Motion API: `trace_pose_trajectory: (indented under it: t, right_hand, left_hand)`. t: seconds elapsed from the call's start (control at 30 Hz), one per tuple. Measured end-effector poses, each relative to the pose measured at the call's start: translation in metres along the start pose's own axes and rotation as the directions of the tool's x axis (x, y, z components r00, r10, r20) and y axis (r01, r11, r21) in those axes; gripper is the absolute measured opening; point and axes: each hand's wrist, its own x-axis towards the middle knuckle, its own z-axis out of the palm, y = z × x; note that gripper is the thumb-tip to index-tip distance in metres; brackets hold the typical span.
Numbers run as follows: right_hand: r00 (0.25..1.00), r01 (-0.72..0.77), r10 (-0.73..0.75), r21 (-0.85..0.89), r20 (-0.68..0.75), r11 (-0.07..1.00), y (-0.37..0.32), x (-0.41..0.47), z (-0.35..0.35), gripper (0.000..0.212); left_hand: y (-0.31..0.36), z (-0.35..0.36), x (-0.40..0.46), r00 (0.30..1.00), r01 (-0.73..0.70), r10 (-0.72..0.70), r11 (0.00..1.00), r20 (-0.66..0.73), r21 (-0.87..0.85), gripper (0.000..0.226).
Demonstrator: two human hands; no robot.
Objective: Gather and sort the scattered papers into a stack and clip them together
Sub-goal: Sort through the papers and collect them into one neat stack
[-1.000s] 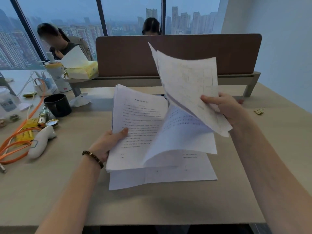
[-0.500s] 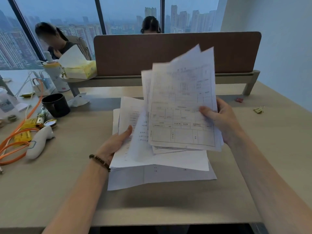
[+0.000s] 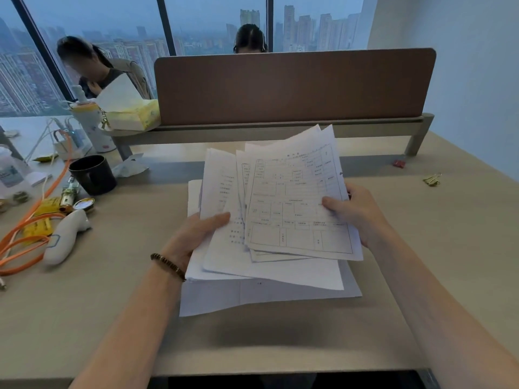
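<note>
Both hands hold a loose, fanned bundle of white printed papers (image 3: 292, 209) above the desk's middle. My left hand (image 3: 196, 234) grips the bundle's left edge, thumb on top. My right hand (image 3: 356, 211) pinches the right edge of the top sheets, a form with ruled boxes. One more sheet (image 3: 252, 299) lies flat on the desk (image 3: 112, 318) under the bundle. A gold binder clip (image 3: 432, 179) rests on the desk at the far right, apart from both hands. A small red clip (image 3: 398, 163) lies behind it.
At the left are a black mug (image 3: 92, 175), a white handheld device (image 3: 66, 237), orange cables (image 3: 25, 237), a bottle and a yellow tissue box (image 3: 132, 113). A brown divider panel (image 3: 292, 85) closes off the back. Two people sit beyond it.
My right hand has brought its raised sheets down and leftward onto the sheets in my left hand. The papers now overlap as one fanned bundle, lower and closer to the desk.
</note>
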Motion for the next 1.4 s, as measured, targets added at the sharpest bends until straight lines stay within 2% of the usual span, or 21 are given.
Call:
trace_pose_trajectory:
  t: [0.17,0.33,0.47,0.57,0.73,0.9,1.07,1.17,1.27,1.4]
  right_hand:
    - [0.999,-0.035,0.035,-0.004,0.016,0.999,0.010,0.001,-0.003,0.024]
    - [0.998,-0.066,0.066,0.007,0.006,0.998,0.015,0.001,-0.012,0.025]
    - [0.996,-0.093,0.092,0.065,0.019,0.994,0.015,0.000,-0.009,0.019]
    - [0.996,-0.083,0.080,0.070,0.037,0.994,0.015,-0.002,-0.003,0.009]
    - [0.998,-0.019,0.016,0.036,0.063,0.999,0.016,-0.008,0.002,0.006]
    - [0.986,-0.037,0.032,0.028,0.164,0.999,0.018,-0.012,0.007,0.013]
    - [0.978,-0.014,0.014,0.001,0.206,1.000,0.017,-0.015,0.018,0.027]
    - [0.977,-0.072,0.041,0.140,0.210,0.988,0.017,-0.014,0.025,0.045]
    - [0.976,-0.125,0.080,0.220,0.201,0.967,0.014,-0.014,0.030,0.042]
    - [0.985,-0.054,0.017,0.216,0.169,0.975,0.011,-0.016,0.030,0.031]
  left_hand:
    - [-0.006,0.003,0.003,0.972,-0.019,0.060,0.983,-0.225,0.180,0.026]
    - [-0.005,0.007,0.003,0.904,-0.051,0.146,0.970,-0.401,0.240,0.013]
    - [-0.005,0.013,-0.004,0.922,-0.145,0.198,0.973,-0.332,0.177,0.016]
    - [-0.005,0.018,-0.006,0.935,-0.143,0.195,0.971,-0.296,0.190,0.016]
    - [-0.005,0.025,-0.005,0.928,-0.114,0.175,0.974,-0.329,0.196,0.011]
    - [-0.007,0.028,-0.005,0.930,-0.114,0.165,0.979,-0.328,0.169,0.021]
    - [-0.008,0.029,-0.007,0.960,-0.164,0.204,0.965,-0.194,0.206,0.048]
    - [-0.008,0.029,-0.008,0.973,-0.188,0.207,0.967,-0.104,0.175,0.065]
    - [-0.009,0.031,-0.006,0.977,-0.176,0.197,0.961,-0.081,0.211,0.054]
    - [-0.010,0.031,-0.004,0.970,-0.206,0.229,0.952,-0.084,0.226,0.048]
